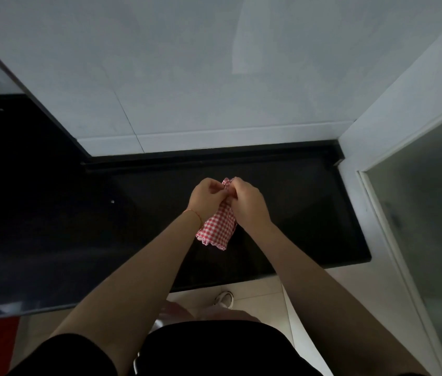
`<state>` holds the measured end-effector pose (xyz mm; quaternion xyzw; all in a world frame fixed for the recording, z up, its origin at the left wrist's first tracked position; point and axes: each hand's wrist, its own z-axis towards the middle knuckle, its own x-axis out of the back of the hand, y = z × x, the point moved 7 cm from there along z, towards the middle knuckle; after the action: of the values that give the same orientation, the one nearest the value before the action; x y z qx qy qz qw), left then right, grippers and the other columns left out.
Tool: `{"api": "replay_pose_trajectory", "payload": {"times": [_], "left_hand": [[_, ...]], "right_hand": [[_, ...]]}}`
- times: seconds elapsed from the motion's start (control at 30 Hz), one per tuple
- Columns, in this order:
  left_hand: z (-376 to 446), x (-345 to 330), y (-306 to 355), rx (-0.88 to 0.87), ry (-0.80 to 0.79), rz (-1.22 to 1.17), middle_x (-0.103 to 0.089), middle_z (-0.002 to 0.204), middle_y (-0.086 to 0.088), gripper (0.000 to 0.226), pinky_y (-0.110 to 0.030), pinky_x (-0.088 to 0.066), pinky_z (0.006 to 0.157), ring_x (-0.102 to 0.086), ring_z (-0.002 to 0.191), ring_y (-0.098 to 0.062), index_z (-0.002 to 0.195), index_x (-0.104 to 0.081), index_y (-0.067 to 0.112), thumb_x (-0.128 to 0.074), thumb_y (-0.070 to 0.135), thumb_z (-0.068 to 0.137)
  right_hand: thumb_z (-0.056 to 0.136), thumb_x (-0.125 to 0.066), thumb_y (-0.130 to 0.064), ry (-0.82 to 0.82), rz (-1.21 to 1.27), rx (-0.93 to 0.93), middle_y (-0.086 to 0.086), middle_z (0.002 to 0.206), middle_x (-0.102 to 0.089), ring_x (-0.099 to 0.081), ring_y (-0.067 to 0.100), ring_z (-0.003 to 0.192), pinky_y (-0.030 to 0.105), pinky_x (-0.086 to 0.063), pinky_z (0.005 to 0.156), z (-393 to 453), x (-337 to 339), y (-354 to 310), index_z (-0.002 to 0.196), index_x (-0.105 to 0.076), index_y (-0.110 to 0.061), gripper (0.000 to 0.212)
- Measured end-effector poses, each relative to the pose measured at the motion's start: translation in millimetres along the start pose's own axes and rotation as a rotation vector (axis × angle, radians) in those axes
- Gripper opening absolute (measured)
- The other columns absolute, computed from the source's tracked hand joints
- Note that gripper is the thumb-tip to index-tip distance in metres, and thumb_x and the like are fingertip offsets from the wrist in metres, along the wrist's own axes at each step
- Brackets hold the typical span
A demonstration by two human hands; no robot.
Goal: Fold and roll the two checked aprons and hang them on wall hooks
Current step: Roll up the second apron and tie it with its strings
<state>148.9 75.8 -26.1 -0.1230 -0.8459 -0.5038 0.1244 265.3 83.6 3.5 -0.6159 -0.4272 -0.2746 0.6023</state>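
The rolled apron [218, 226] sits over the middle of the countertop [309, 207], its length running from about 7 o'clock up to 1 o'clock. The left hand [205, 198] and right hand [247, 203] meet at its far end, left at 9 o'clock of that end, right at 3 o'clock, both gripping the cloth. The wall [187, 77] stands behind the countertop at 12 o'clock. A door frame [382, 169] rises at 3 o'clock. The floor [255, 297] lies at 6 o'clock (a shoe [224, 297] rests on it, just before the counter edge).
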Motion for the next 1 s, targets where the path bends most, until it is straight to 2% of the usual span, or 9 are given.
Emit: {"api": "replay_pose_trajectory", "payload": {"times": [0.07, 0.13, 0.23, 0.4, 0.47, 0.57, 0.8, 0.9, 1.0], "left_hand": [[-1, -1, 1, -0.019, -0.052, 0.001, -0.062, 0.102, 0.006, 0.024, -0.025, -0.05, 0.084, -0.06, 0.096, -0.007, 0.107, -0.055, 0.022, -0.068, 0.016, 0.088], [-1, -2, 6, -0.056, -0.071, 0.097, -0.062, 0.099, 0.007, 0.027, -0.023, -0.05, 0.084, -0.06, 0.094, -0.007, 0.104, -0.053, 0.023, -0.068, 0.01, 0.086], [1, 0, 11, -0.065, -0.031, 0.146, -0.063, 0.096, 0.005, 0.026, -0.022, -0.051, 0.078, -0.062, 0.092, -0.009, 0.098, -0.053, 0.025, -0.067, 0.006, 0.087], [0, 1, 21, -0.102, 0.063, 0.212, -0.063, 0.095, 0.0, 0.018, -0.027, -0.054, 0.078, -0.061, 0.083, -0.01, 0.104, -0.053, 0.018, -0.061, 0.008, 0.091], [-4, -1, 25, -0.137, 0.103, 0.27, -0.064, 0.094, 0.0, 0.016, -0.025, -0.052, 0.076, -0.06, 0.079, -0.007, 0.104, -0.053, 0.018, -0.059, 0.009, 0.093], [-5, -3, 25, -0.142, 0.109, 0.295, -0.065, 0.097, -0.002, 0.014, -0.032, -0.055, 0.083, -0.063, 0.085, -0.013, 0.106, -0.057, 0.016, -0.058, 0.01, 0.093], [-3, -12, 37, -0.263, -0.08, 0.715, -0.066, 0.107, -0.006, 0.024, -0.034, -0.05, 0.093, -0.063, 0.098, -0.021, 0.113, -0.067, 0.014, -0.05, 0.023, 0.1], [1, -8, 34, -0.259, -0.043, 0.688, -0.065, 0.098, -0.003, 0.025, -0.028, -0.051, 0.084, -0.062, 0.088, -0.015, 0.105, -0.07, 0.016, -0.049, 0.027, 0.1], [1, -3, 26, -0.222, 0.036, 0.524, -0.065, 0.093, 0.001, 0.017, -0.023, -0.049, 0.077, -0.06, 0.081, -0.01, 0.098, -0.069, 0.018, -0.054, 0.026, 0.098]], "right_hand": [[0.1, -0.049, -0.014, -0.026, -0.039, 0.022, 0.005, 0.114, -0.061, -0.059, 0.018, 0.106, 0.014, -0.038, 0.084, 0, -4, 1, 0.121, -0.058, -0.01, 0.023], [0.101, -0.043, -0.011, -0.014, -0.009, 0.048, 0.01, 0.122, -0.061, -0.056, 0.023, 0.114, 0.016, -0.039, 0.089, 0, -6, 0, 0.123, -0.059, -0.005, 0.028], [0.099, -0.052, -0.016, -0.062, -0.106, 0.039, 0.009, 0.122, -0.06, -0.057, 0.023, 0.114, 0.031, -0.042, 0.098, 0, -10, -3, 0.123, -0.056, -0.008, 0.026], [0.093, -0.063, -0.019, 0.001, -0.2, 0.049, 0.01, 0.124, -0.056, -0.056, 0.021, 0.111, 0.031, -0.042, 0.099, -3, -7, -6, 0.129, -0.051, -0.009, 0.039], [0.092, -0.064, -0.018, 0.024, -0.246, 0.087, 0.01, 0.122, -0.056, -0.056, 0.02, 0.108, 0.029, -0.043, 0.096, -6, -8, -7, 0.125, -0.053, -0.009, 0.035], [0.092, -0.063, -0.017, 0.1, -0.205, 0.183, 0.011, 0.115, -0.062, -0.059, 0.022, 0.103, 0.031, -0.044, 0.094, -7, -4, -8, 0.12, -0.058, -0.007, 0.029], [0.098, -0.054, -0.019, 0.115, -0.096, 0.159, 0.005, 0.099, -0.065, -0.062, 0.017, 0.088, 0.025, -0.048, 0.082, -6, -4, 4, 0.109, -0.061, -0.008, 0.017], [0.097, -0.056, -0.016, 0.171, -0.105, 0.143, 0.006, 0.09, -0.066, -0.063, 0.017, 0.078, 0.028, -0.051, 0.075, -6, -4, 3, 0.101, -0.063, -0.007, 0.013], [0.093, -0.061, -0.012, 0.236, -0.115, 0.161, 0.01, 0.095, -0.069, -0.066, 0.02, 0.083, 0.03, -0.052, 0.078, -12, -4, -2, 0.105, -0.066, -0.003, 0.015]]}}
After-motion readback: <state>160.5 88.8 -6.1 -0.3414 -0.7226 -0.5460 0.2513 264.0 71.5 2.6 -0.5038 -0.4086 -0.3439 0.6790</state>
